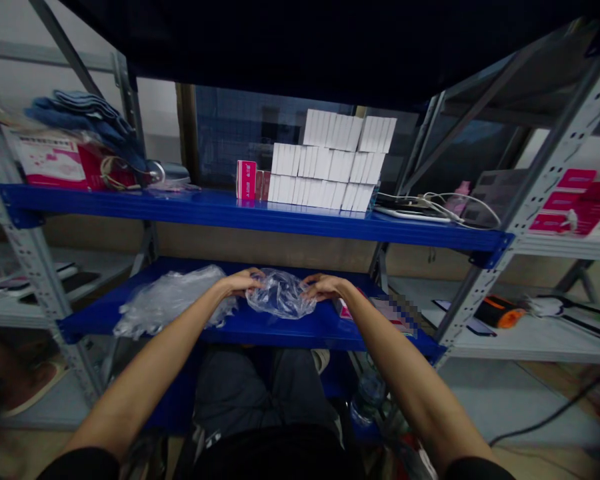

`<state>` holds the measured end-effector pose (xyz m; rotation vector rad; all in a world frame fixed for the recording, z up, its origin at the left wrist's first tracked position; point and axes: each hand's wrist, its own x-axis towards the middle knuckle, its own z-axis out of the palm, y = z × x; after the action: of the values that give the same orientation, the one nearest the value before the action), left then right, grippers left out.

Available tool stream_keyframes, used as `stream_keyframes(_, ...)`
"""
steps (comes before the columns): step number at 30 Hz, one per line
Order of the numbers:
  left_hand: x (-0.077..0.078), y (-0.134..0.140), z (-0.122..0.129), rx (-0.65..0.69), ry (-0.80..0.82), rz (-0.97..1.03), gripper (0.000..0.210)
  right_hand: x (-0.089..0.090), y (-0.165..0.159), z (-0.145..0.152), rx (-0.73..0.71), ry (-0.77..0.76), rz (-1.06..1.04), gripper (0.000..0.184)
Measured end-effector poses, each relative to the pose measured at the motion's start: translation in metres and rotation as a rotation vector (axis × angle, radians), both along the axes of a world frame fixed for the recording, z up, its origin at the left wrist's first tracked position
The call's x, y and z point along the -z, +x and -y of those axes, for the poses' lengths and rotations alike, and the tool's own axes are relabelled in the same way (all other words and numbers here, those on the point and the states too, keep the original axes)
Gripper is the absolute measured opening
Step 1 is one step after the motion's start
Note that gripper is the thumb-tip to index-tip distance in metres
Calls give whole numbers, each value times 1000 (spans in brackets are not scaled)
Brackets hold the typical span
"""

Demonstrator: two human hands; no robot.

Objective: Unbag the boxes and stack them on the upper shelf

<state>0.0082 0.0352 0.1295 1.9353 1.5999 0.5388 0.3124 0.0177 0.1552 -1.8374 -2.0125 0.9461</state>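
Between my two hands a crumpled clear plastic bag point(281, 295) is spread just over the lower blue shelf point(290, 331). My left hand point(243, 283) grips the bag's left edge, fingers curled onto the film. At its right edge my right hand point(324, 287) pinches the plastic. A heap of clear plastic bags point(173, 297) lies left of my left hand, partly behind my forearm. Beside my right forearm, a pink and white box point(342, 308) shows in part, and a flat item point(393, 315) next to it is blurred out.
Above my hands, the upper blue shelf point(310, 223) carries stacked white boxes point(330, 163) and a red box point(247, 180). Cables point(437, 202) lie at its right, folded blue cloth point(87, 113) at its left. Perforated metal posts point(545, 160) flank the shelves. A plastic bottle point(369, 397) stands below.
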Motion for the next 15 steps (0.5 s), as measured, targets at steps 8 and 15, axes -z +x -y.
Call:
stream_keyframes(8,-64,-9,6,-73,183,-187,44,-48,2,6,35,294,217,49)
stream_keyframes(15,-42,4,24,118,148,-588,46,5,1,30,-87,603,388,60)
